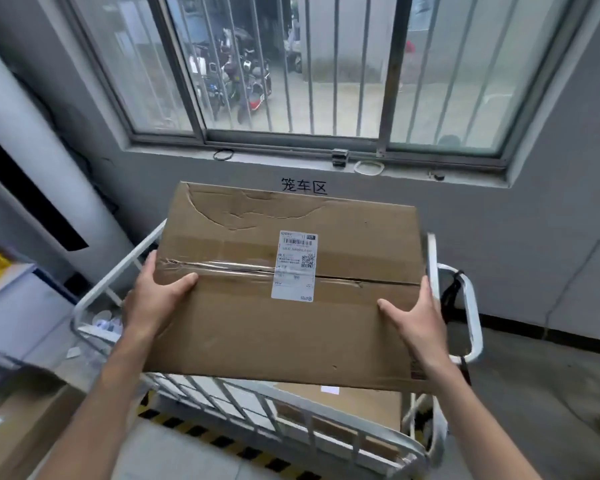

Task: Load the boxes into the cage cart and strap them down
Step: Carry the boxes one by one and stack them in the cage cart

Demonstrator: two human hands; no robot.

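I hold a large brown cardboard box (243, 323) flat above the white cage cart (329, 422). The box bears a white shipping label and a taped seam across its top. My left hand (156, 299) grips its left edge, thumb on top. My right hand (418, 318) grips its right edge, thumb on top. Inside the cart, below the held box, lies another cardboard box (357, 407) with a small white label. A black strap (452, 289) hangs at the cart's right rail.
A grey wall with a barred window (291, 74) stands right behind the cart. Another cardboard box (18, 417) sits at lower left, with white panels (21, 306) beside it. Yellow-black floor tape (201, 431) runs in front of the cart.
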